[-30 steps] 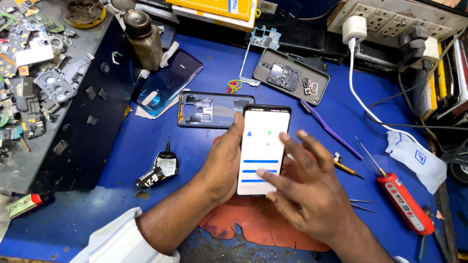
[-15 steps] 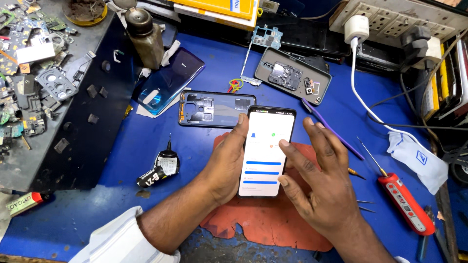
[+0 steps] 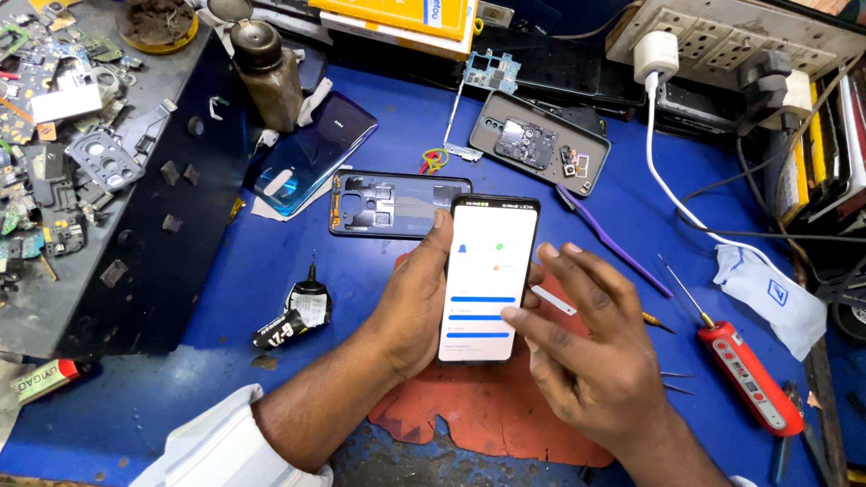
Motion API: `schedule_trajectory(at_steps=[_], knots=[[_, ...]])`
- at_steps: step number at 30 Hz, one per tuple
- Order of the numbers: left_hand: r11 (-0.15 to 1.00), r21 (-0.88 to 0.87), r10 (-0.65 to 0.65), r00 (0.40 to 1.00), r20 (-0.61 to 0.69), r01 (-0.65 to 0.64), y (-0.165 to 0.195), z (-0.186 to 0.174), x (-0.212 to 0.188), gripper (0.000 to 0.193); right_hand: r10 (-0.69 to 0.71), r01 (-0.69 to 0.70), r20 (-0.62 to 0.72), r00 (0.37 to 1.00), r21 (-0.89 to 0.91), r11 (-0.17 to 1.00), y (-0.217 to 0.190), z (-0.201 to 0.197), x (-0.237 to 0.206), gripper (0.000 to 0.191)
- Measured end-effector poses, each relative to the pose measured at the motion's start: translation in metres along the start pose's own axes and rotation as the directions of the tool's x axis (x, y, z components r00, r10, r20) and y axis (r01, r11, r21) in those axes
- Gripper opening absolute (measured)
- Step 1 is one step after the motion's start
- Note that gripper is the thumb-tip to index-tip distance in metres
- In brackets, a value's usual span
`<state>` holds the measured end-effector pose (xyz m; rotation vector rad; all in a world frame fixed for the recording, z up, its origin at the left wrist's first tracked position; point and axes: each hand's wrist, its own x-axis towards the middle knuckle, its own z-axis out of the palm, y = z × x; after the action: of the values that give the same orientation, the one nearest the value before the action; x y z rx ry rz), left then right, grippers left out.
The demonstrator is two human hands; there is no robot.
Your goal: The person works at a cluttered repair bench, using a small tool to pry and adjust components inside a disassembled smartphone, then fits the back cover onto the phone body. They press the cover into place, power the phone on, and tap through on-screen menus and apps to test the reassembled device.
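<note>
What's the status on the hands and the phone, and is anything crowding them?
Left hand grips lit smartphone upright over blue mat. Right hand, fingers spread, thumb at lower screen. Open phone frame lies just behind; red screwdriver off right.

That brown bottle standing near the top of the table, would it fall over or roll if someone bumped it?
The brown bottle looks tall and narrow, so a sideways bump would probably tip it. Its round body would likely roll across the blue mat afterwards. Its surface looks grimy, so it may feel slippery or sticky; how full or heavy it is cannot be told.

A blue workbench (image 3: 271,379) carries a red mat (image 3: 469,410), phone frame (image 3: 388,206), glue tube (image 3: 293,316) and screwdriver (image 3: 744,374).
</note>
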<state>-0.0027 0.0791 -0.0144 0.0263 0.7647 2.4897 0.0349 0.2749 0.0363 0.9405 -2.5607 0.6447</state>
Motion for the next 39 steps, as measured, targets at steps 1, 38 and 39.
schedule_trajectory(at_steps=[1, 38, 39], knots=[[1.000, 0.007, 0.001, 1.000, -0.011, -0.001, 0.0010, 0.0003, -0.0004, 0.079, -0.012, 0.011, 0.013, 1.000, 0.013, 1.000, -0.0001, -0.0003, 0.0002, 0.042], [0.999, -0.002, 0.036, 0.999, -0.030, -0.036, 0.0041, 0.0019, 0.0006, 0.081, 0.038, -0.042, -0.100, 0.994, -0.032, 0.999, -0.0027, -0.0050, 0.0048, 0.043], [1.000, 0.000, 0.031, 0.999, -0.042, -0.031, 0.0049, 0.0018, 0.0009, 0.081, 0.037, -0.041, -0.103, 0.994, -0.034, 0.999, -0.0021, -0.0048, 0.0055, 0.044]])
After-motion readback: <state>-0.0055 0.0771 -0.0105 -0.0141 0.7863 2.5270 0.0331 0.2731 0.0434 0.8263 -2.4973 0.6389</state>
